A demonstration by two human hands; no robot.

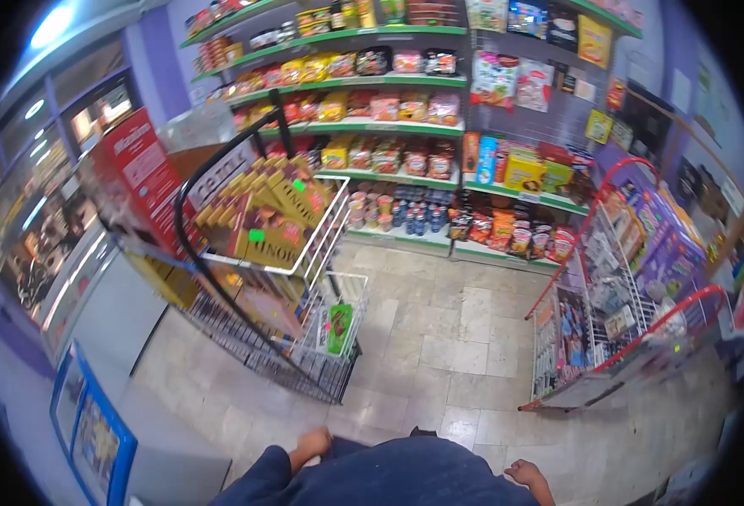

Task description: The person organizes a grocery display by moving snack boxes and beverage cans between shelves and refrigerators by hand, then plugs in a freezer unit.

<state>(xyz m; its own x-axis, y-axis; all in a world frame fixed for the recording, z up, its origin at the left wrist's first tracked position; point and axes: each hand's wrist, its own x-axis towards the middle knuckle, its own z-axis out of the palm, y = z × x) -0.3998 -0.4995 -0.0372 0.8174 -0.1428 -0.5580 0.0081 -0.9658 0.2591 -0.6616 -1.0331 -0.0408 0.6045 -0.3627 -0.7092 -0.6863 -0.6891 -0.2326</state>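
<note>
My left hand [311, 444] hangs by my left side with its fingers curled in. A small patch of white shows beside it, and I cannot make out what that is. Low on the other side, my right hand [524, 472] is loosely bent, its fingers a little apart with nothing visible in them. Ahead of my left hand stands a wire display rack [330, 244] with a black tubular frame. Yellow-brown snack boxes [262, 219] fill its top basket, and a green packet [340, 329] sits in a lower one.
Shelves [372, 80] of packaged sweets line the back wall. To the right is a red-framed wire rack [591, 320] with purple packs. A blue-framed panel [94, 430] and a grey counter [119, 312] stand at left. Pale floor tiles [439, 337] lie between the racks.
</note>
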